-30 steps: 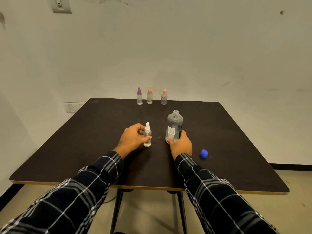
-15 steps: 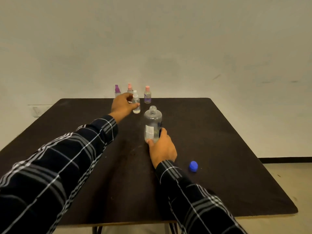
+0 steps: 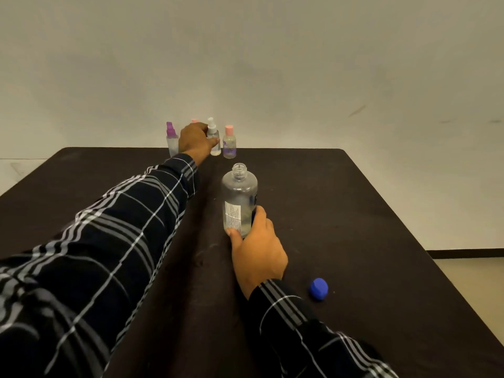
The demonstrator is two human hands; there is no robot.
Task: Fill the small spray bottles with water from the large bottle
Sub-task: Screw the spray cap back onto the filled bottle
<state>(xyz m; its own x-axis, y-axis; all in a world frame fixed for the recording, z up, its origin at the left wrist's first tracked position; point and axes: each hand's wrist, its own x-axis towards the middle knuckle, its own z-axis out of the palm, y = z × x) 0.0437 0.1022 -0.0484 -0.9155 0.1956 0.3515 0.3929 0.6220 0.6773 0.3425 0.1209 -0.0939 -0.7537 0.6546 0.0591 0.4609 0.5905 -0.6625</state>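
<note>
Moved since a second ago: the left hand (image 3: 195, 139) has carried the white sprayer (image 3: 213, 137) from beside the large bottle (image 3: 239, 197) out to the row at the far edge of the dark surface (image 3: 354, 214).

The large bottle stands upright near the middle, neck open. The right hand (image 3: 256, 249) holds its base, fingers wrapped behind it and thumb on the label; its water level is hard to read.

Left fingers curl round the white sprayer, pump fitted, between a pink top (image 3: 194, 121) (mostly hidden by the hand) and the pink sprayer (image 3: 228, 143). Whether its base rests on the surface cannot be told. The purple sprayer (image 3: 171, 137) stands leftmost.

The blue cap (image 3: 318, 288) lies apart, near the right sleeve.

Judged progress: the white sprayer looks finished and is being returned. All four in the row are capped, so little or nothing may remain except recapping.
</note>
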